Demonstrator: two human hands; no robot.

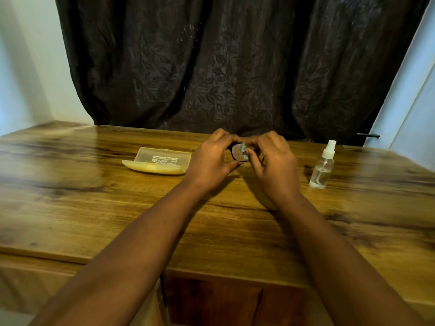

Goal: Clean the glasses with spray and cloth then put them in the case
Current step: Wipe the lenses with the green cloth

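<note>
Above the brown wood-grain worktop (117, 208), the left hand (209, 161) grips the black-framed glasses (235, 152) while the right hand (275, 161) pinches a small grey cloth (244, 149) against one lens (frame largely hidden by fingers). The translucent yellowish plastic case (157, 161) lies closed to the left; the clear spray bottle with white nozzle (323, 167) stands upright to the right, both apart from the hands. A dark leaf-patterned curtain (235, 67) hangs behind.
</note>
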